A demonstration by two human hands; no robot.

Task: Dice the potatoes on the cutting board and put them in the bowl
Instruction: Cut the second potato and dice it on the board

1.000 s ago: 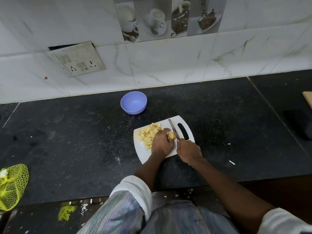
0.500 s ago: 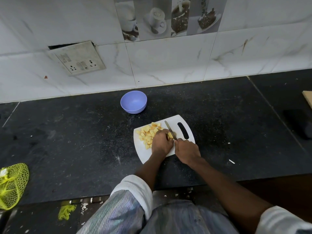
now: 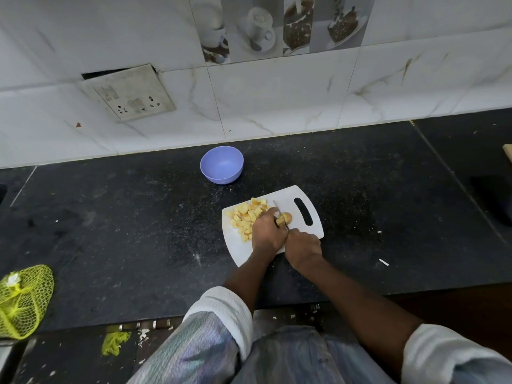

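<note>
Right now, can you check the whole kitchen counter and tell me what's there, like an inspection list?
Surface: black speckled stone counter, dusted with pale specks.
Job's things: white plastic cutting board holds a pile of yellow diced potato cubes and one uncut potato piece; round purple plastic bowl behind the board, no potato in it.
Clutter: yellow mesh bag at the left edge; small white scraps to the right.
Grippers: left hand holds the potato piece; right hand grips a thin steel knife.
Cables: nothing seen.
Surroundings: white marble wall tiles, grey switch plate.
</note>
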